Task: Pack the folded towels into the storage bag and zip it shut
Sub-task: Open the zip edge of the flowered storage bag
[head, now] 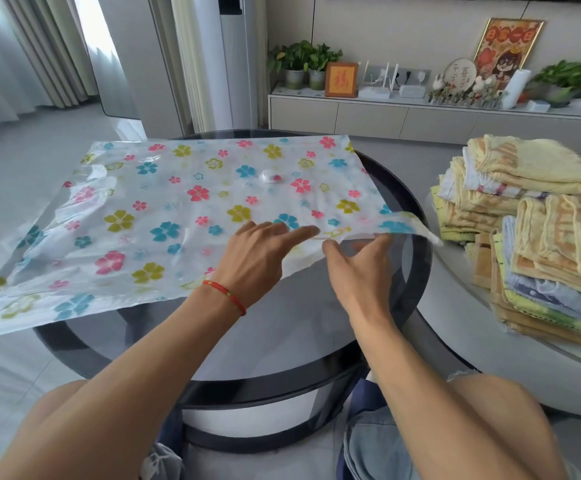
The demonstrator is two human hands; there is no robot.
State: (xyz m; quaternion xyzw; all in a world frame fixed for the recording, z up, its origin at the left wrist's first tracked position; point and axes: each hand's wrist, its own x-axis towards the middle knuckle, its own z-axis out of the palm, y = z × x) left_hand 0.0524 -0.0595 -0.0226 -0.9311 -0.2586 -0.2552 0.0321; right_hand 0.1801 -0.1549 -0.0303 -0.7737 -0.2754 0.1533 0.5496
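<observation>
Lifting crinkly floral plastic bag edge, hands (both).

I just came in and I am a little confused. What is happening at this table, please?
A person is working both hands at the near right edge of a flowered storage bag lying flat on a round glass table. The left hand presses on top; the right hand reaches under the lifted edge. The folded towels wait stacked to the right, not yet packed.
</observation>
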